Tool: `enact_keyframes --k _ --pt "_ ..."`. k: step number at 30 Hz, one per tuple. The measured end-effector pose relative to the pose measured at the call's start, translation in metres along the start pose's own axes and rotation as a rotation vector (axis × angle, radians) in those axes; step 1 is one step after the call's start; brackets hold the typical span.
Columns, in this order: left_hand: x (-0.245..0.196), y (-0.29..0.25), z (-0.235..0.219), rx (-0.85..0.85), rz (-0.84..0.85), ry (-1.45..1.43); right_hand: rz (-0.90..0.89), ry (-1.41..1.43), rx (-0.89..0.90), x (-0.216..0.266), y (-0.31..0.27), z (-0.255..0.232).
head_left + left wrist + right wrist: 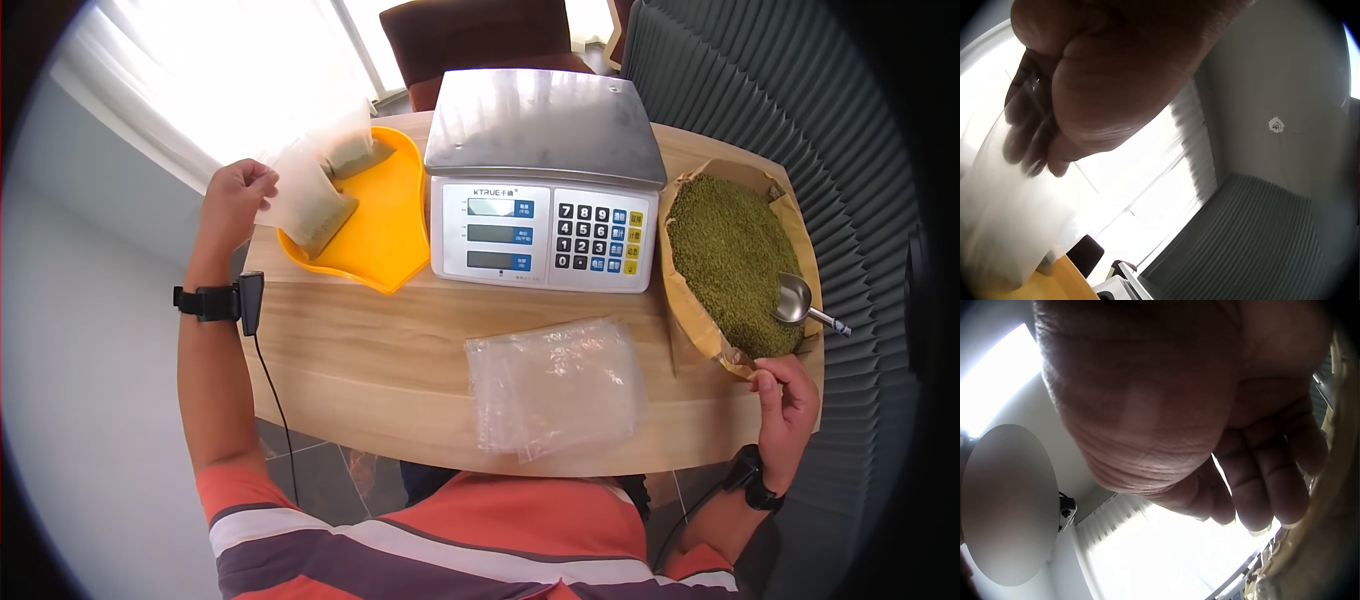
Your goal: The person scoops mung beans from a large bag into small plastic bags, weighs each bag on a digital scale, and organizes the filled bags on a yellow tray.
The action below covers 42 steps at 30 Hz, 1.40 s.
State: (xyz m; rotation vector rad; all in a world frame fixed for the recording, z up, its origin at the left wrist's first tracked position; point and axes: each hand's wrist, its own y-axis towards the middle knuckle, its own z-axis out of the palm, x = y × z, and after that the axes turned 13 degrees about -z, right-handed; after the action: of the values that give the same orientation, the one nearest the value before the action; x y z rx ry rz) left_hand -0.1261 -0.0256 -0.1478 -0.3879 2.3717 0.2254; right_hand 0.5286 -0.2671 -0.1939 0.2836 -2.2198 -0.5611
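My left hand pinches the edge of a translucent bag whose lower part holds greenish contents, over the left side of a yellow tray. The same hand and cloudy bag fill much of the left wrist view. Another filled bag lies in the tray's upper part. At the right, my right hand grips the front rim of a brown paper sack full of small green grains. A metal scoop rests on the grains.
A scale with a steel platform stands between tray and sack. Flat clear plastic bags lie near the table's front edge. Behind are a dark chair and, at the right, a grey pleated curtain.
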Motion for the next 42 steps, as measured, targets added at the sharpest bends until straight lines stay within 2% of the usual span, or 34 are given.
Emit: enact_keyframes --k 4,6,8,9,10,11,12,13,14,16,18,21,23,27,30,36,38,42 --pt "0.003 0.007 0.002 0.043 -0.024 0.092 0.005 0.014 -0.009 0.002 0.001 0.0" --pt "-0.007 -0.009 0.011 -0.391 0.283 0.332 0.041 -0.032 -0.003 0.006 -0.002 -0.005" --pt "-0.02 -0.021 0.018 -0.513 0.45 0.294 0.02 -0.027 -0.012 0.013 -0.001 -0.008" --pt "-0.04 -0.042 0.028 -0.436 0.446 0.209 0.057 -0.059 -0.01 0.016 -0.003 -0.01" --pt "-0.063 -0.075 0.04 -0.373 0.437 0.129 0.014 -0.011 -0.017 0.015 -0.005 -0.011" --pt "-0.08 -0.109 0.053 -0.219 0.411 0.121 -0.032 0.042 -0.02 0.016 -0.007 -0.01" --pt "-0.093 -0.139 0.066 -0.008 0.453 0.137 -0.012 0.03 -0.016 0.016 -0.009 -0.007" --pt "-0.103 -0.17 0.08 0.206 0.552 0.156 -0.073 0.047 0.025 0.016 -0.012 -0.001" --pt "-0.111 -0.186 0.097 0.429 0.775 0.188 -0.136 0.068 0.066 0.017 -0.012 0.004" --pt "-0.108 -0.219 0.138 0.698 0.853 0.169 -0.117 0.076 0.125 0.021 -0.01 0.012" --pt "-0.103 -0.24 0.168 0.839 0.993 0.22 -0.103 0.069 0.195 0.02 -0.01 0.019" --pt "-0.097 -0.251 0.186 0.851 1.006 0.257 -0.093 0.098 0.203 0.012 -0.017 0.023" --pt "-0.1 -0.256 0.189 0.765 0.926 0.287 -0.081 0.115 0.199 0.008 -0.02 0.023" --pt "-0.104 -0.27 0.194 0.807 0.89 0.283 -0.038 0.109 0.204 0.003 -0.027 0.023" --pt "-0.102 -0.277 0.196 0.774 0.862 0.316 -0.038 0.106 0.204 0.001 -0.028 0.025" --pt "-0.095 -0.28 0.193 0.789 0.767 0.118 -0.007 0.167 0.215 -0.003 -0.031 0.038" --pt "-0.093 -0.28 0.19 0.819 0.59 -0.061 0.013 0.182 0.228 -0.002 -0.032 0.042" --pt "-0.082 -0.279 0.184 0.826 0.491 -0.194 -0.009 0.201 0.273 0.002 -0.03 0.049"
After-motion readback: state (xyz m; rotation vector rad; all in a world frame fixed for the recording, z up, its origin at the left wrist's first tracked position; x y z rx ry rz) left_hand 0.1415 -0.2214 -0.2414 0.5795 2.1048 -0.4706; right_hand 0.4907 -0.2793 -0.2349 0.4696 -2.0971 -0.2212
